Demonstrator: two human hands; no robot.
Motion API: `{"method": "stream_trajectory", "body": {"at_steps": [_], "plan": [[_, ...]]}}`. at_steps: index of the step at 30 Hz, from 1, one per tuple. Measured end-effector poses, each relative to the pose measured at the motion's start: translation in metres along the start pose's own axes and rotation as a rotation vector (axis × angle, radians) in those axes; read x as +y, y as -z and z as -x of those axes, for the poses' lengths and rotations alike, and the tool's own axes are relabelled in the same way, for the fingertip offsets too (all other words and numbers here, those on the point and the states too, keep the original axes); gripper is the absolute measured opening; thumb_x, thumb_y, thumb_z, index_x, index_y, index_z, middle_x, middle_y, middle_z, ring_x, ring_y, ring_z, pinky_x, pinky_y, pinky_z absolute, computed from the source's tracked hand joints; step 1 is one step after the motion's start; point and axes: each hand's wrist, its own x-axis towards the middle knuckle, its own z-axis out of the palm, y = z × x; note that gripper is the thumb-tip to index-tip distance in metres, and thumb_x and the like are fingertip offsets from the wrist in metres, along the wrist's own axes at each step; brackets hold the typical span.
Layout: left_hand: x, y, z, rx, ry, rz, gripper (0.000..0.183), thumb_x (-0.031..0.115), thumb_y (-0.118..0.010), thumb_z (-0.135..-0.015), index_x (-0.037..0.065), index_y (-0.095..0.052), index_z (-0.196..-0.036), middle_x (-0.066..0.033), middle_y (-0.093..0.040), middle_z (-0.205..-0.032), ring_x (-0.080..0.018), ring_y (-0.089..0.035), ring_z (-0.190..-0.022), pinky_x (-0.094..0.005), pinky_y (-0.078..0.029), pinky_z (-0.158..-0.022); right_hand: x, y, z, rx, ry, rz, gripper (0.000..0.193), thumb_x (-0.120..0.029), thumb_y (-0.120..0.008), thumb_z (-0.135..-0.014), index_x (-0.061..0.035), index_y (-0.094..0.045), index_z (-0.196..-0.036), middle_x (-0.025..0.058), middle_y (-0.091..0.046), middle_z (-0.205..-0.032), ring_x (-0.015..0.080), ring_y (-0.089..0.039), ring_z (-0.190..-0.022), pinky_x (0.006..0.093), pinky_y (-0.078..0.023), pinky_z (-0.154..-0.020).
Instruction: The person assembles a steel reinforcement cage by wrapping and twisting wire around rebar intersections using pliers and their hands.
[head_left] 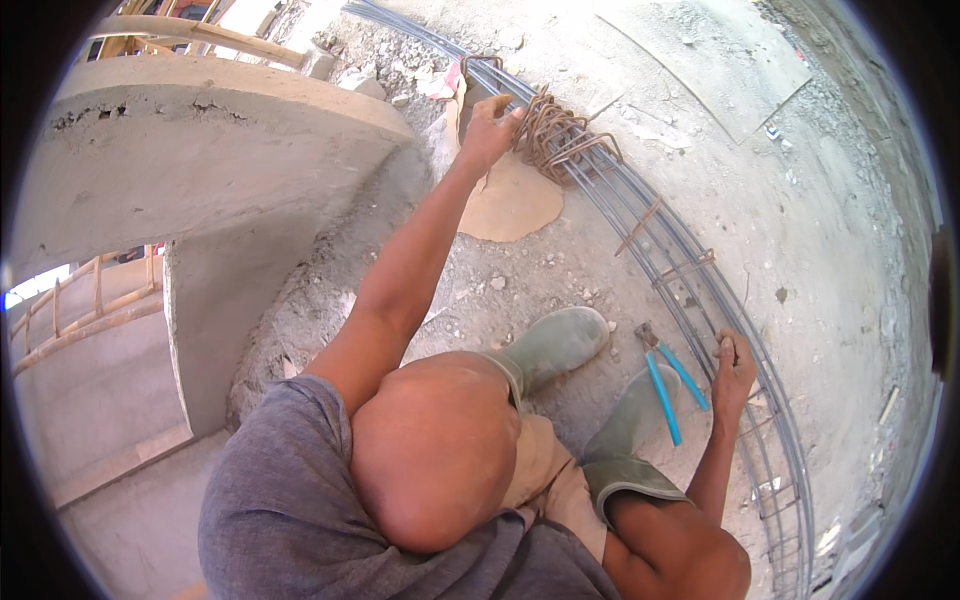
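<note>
A long cage of steel reinforcing bars [690, 300] runs along the ground from the upper middle to the lower right, bending with the lens. Several rusty wire stirrups [553, 135] are bunched around its far part. Beside that bunch is my left hand [488, 132], its fingers apart and nothing visible in them. My right hand [736, 370] is closed at the near side of the cage, fingers on a bar; the fingertips are partly hidden. End-cutting pincers [668, 378] with blue handles lie between my right boot [630, 420] and the cage.
A grey concrete wall [220, 150] with an opening stands at the left. Brown sheet material [515, 205] lies under the stirrups. My left boot [555, 345] rests on dusty, rubble-strewn ground. A flat panel [715, 70] lies at the upper right, near another wall [905, 200].
</note>
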Motion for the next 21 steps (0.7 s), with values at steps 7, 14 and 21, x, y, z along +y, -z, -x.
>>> {"method": "stream_trajectory", "body": {"at_steps": [7, 14, 21], "plan": [[-0.014, -0.017, -0.037, -0.166, 0.772, 1.060, 0.053, 0.041, -0.057, -0.097, 0.003, -0.042, -0.131, -0.0174, -0.056, -0.127, -0.0288, -0.058, -0.112, -0.0438, -0.048, -0.096, -0.012, 0.026, -0.018, 0.296, 0.261, 0.438, 0.026, -0.015, -0.050, -0.099, -0.0003, -0.064, -0.114, 0.0134, -0.062, -0.111, 0.0275, -0.061, -0.094, 0.0377, -0.048, -0.086], [-0.035, -0.047, -0.066, -0.122, 0.976, 1.374, 0.036, 0.031, -0.057, -0.098, 0.007, -0.046, -0.122, -0.0169, -0.058, -0.118, -0.0325, -0.064, -0.096, -0.0481, -0.057, -0.078, -0.011, 0.031, -0.030, 0.029, 0.175, 0.631, 0.028, -0.020, -0.052, -0.097, -0.0028, -0.066, -0.114, 0.0175, -0.067, -0.110, 0.0351, -0.063, -0.104, 0.0428, -0.048, -0.092], [0.030, -0.046, -0.076, -0.006, 0.972, 1.141, 0.033, 0.017, -0.072, -0.087, 0.000, -0.053, -0.108, -0.0117, -0.058, -0.092, -0.0240, -0.058, -0.071, -0.0373, -0.053, -0.061, -0.021, 0.041, -0.027, 0.024, 0.092, 0.536, 0.027, -0.027, -0.056, -0.096, -0.0031, -0.069, -0.098, 0.0191, -0.068, -0.087, 0.0358, -0.065, -0.080, 0.0429, -0.049, -0.075]]}}
